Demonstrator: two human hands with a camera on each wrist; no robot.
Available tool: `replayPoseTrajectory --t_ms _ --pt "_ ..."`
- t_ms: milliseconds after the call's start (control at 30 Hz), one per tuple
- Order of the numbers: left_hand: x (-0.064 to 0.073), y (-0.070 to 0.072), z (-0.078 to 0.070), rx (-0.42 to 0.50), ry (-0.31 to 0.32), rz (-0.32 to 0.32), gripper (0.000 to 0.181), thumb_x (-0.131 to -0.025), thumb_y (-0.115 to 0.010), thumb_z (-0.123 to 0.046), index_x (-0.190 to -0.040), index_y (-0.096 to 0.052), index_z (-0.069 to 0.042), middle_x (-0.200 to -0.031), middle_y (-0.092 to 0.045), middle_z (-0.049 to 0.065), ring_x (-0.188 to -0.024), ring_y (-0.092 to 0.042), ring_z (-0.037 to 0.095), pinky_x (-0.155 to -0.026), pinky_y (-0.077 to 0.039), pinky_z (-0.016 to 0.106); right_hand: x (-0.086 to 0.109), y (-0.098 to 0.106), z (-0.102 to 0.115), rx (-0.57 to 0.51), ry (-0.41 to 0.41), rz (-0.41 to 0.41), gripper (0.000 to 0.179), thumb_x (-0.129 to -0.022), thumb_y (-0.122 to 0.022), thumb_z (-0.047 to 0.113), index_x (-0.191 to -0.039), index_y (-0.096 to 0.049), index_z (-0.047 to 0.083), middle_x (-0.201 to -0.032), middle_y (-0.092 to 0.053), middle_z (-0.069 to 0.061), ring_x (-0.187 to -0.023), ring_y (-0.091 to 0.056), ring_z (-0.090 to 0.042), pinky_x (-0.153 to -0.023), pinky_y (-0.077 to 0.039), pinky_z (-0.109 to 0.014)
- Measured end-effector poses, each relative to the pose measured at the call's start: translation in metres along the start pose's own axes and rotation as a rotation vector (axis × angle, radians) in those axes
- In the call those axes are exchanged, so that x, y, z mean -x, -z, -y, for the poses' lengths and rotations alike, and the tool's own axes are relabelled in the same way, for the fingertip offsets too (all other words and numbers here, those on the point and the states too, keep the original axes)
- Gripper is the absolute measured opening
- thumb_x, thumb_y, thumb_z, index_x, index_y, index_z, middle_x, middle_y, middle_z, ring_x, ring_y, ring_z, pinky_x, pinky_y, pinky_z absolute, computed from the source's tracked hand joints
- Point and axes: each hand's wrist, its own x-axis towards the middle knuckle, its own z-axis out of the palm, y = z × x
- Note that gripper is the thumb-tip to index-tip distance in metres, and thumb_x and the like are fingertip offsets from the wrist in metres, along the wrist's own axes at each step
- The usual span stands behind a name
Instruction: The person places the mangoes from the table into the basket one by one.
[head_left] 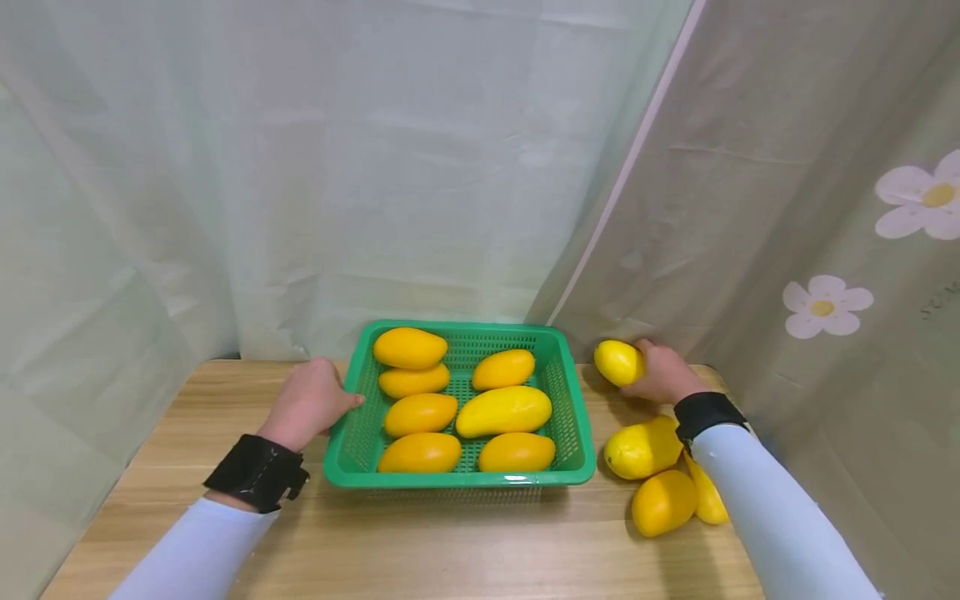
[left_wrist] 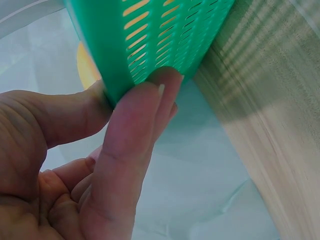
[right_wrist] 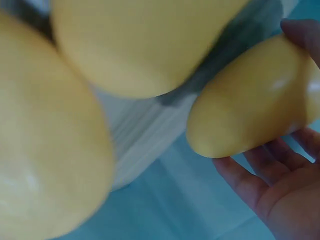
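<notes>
On the left side I see a pale sleeve (head_left: 198, 554) and a black wrist band (head_left: 258, 472), and beyond them the person's left hand (head_left: 307, 408), which pinches the left rim of a green plastic basket with slotted walls (head_left: 459, 481); the grip is narrow, the thumb on the inner side and the fingers against the outside wall. The basket is standing on a wooden table with light brown grain (head_left: 420, 550). Inside it, four smooth orange-yellow oval fruits (head_left: 410, 348) make a column along the left side. To the right of them lie three more: an orange-yellow oval one (head_left: 503, 369) at the back, a longer bright yellow fruit (head_left: 504, 412) in the middle, and another orange-yellow one (head_left: 517, 452) in front. Just beyond the basket's right side, near the far table edge, the person's right hand (head_left: 663, 373) holds a lemon-yellow oval fruit (head_left: 617, 362) between thumb and fingers; whether this fruit touches the table, I cannot tell. Nearer to the person, a big yellow fruit (head_left: 641, 450) lies just beside a rounded orange fruit (head_left: 664, 503), and a slim yellow fruit (head_left: 708, 496) is partly hidden under the right forearm. At the far right, white flowers (head_left: 822, 307) decorate the greyish curtain (head_left: 720, 208).
</notes>
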Motion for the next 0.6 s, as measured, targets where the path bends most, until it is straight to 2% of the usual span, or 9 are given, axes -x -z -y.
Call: replayPoseTrajectory --t_ms 333,600 --pt "0.000 -0.001 -0.001 0.014 -0.006 -0.002 0.031 -0.079 -0.072 -0.025 -0.064 -0.055 -0.005 -0.056 -0.050 0.006 -0.046 -0.055 0.019 -0.043 -0.046 0.028 -0.001 0.018 0.045 -0.024 0.155 -0.219 0.084 -0.060 -0.081 0.044 -0.129 -0.044 0.011 -0.109 -0.053 -0.003 -0.090 -0.049 -0.022 -0.078 -0.044 -0.040" --pt "0.000 -0.001 0.000 0.007 0.004 0.000 0.031 -0.079 -0.072 -0.026 -0.065 -0.055 -0.004 -0.057 -0.051 0.006 -0.047 -0.055 0.019 -0.044 -0.046 0.028 0.005 0.031 0.094 -0.045 0.231 -0.283 0.086 -0.062 -0.079 0.052 -0.131 -0.042 0.016 -0.114 -0.050 0.000 -0.090 -0.049 -0.019 -0.077 -0.045 -0.038"
